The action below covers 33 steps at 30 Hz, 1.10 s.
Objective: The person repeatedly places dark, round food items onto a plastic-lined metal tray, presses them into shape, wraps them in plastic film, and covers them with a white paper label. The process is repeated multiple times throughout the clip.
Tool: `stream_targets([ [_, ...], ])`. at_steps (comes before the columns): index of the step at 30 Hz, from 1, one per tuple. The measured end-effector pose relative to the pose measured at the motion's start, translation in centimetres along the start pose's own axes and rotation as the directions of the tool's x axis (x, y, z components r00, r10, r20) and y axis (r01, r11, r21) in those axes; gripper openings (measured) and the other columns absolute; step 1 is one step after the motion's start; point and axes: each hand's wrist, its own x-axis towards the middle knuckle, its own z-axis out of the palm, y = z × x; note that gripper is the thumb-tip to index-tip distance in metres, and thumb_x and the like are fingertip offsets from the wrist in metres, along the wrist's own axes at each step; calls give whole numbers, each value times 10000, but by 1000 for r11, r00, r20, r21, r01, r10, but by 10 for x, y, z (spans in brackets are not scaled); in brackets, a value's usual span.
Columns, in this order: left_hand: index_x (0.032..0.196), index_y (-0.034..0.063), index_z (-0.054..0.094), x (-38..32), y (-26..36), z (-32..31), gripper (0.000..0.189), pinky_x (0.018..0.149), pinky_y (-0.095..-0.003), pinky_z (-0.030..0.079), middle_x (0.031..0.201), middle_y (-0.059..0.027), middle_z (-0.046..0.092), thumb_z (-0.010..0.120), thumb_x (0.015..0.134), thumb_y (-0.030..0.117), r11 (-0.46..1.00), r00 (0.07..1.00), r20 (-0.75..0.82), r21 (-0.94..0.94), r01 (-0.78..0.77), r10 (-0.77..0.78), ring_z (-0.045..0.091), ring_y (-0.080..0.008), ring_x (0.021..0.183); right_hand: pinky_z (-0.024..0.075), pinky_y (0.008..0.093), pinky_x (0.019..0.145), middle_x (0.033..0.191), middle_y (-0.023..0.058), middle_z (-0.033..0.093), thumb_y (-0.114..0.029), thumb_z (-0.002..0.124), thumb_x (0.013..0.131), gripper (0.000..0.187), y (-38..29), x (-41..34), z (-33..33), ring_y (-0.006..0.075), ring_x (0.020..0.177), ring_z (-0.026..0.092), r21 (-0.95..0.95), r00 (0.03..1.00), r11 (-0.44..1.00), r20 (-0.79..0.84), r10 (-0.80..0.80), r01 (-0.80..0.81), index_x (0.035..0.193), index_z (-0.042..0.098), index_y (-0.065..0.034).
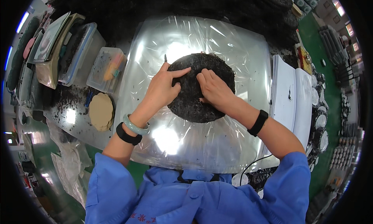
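A round, flat cake of dark dried seaweed, seemingly laver (201,113), lies on clear plastic film (186,145) in front of me. My left hand (161,85) is at its left edge, the index finger stretched over the top and the thumb apart from it. A thin dark pointed object (165,58) sticks up beyond that hand; whether the hidden fingers hold it I cannot tell. With fingers bent, my right hand (214,87) grips at the middle of the cake's surface. Its fingertips are partly hidden.
Loose dark seaweed (174,4) spreads across the far side. At left stand a small clear plastic box (102,78), a larger lidded bin (87,49) and a scalloped tan stack (101,112). An open book (284,93) lies at right, near a black cable (253,165).
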Motion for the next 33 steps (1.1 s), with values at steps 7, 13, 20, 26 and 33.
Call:
stream_targets([
  [7, 1298, 162, 619, -15, -4, 29, 496, 892, -455, 503, 1276, -193, 477, 664, 817, 46, 859, 842, -348, 456, -232, 412, 553, -379, 1073, 388, 410, 1034, 1212, 111, 530, -280, 814, 726, 578, 1, 0, -8, 306, 1235, 480, 237, 994, 971, -92, 57, -34, 1199, 563, -63],
  [13, 1223, 35, 551, -13, -12, 37, 416, 1034, -501, 302, 1303, -212, 453, 633, 817, 73, 907, 883, -357, 392, -156, 306, 418, -383, 1247, 31, 660, 1175, 1630, 143, 254, -683, 496, 903, 788, -12, -11, 7, 373, 1529, 115, 27, 999, 1000, 29, -17, 16, 1546, 384, -241],
  [20, 1187, -8, 552, 2, -20, 64, 407, 1011, -482, 319, 1222, -202, 497, 611, 813, 143, 726, 900, -252, 681, -97, 356, 452, -354, 1210, -72, 706, 1142, 1682, 136, 24, -787, 438, 869, 914, -6, 2, 23, 399, 1536, -90, 58, 935, 997, 354, 25, -49, 1592, 272, -252],
  [26, 1197, -5, 582, 15, -11, 22, 445, 980, -446, 367, 1198, -191, 523, 622, 798, 190, 631, 929, 72, 715, -302, 363, 472, -328, 1189, -98, 707, 1137, 1682, 149, 8, -799, 419, 867, 903, -6, 7, 21, 401, 1533, -104, 19, 926, 997, 373, 60, -72, 1574, 323, -245],
  [33, 1241, 4, 593, 158, 87, -19, 459, 1003, -467, 433, 1271, -196, 574, 646, 929, 336, 621, 675, -34, 427, -657, 737, 530, -371, 1193, -22, 718, 1136, 1662, 190, 123, -767, 397, 886, 892, -20, -8, 47, 438, 1528, 44, 24, 1000, 1000, -17, 17, -17, 1584, 292, -220],
])
